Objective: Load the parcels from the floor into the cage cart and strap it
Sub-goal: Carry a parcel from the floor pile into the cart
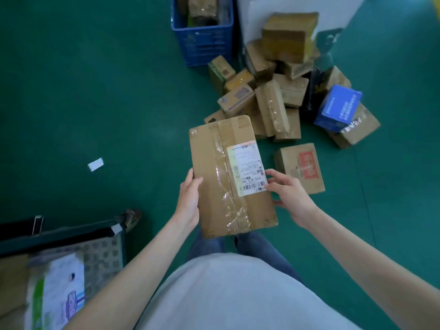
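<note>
While raised above the green floor (95,91): taped box (228,177) clasped between left hand (189,198) and right hand (289,198), fingers spread, curled round its edges; parcel pile (285,91) beyond.

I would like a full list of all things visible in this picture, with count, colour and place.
Flat taped cardboard parcel with white label: one, brown, held in the centre.
Pile of cardboard parcels: many, mostly brown, floor upper right.
Blue box: one, on the pile's right.
Blue plastic crate: one, top centre.
Small white scrap: one, floor left.
Cage cart: one, dark frame, lower left, parcels inside.
Floor: green.
Left hand: holds parcel's left edge.
Right hand: holds its right edge.
</note>
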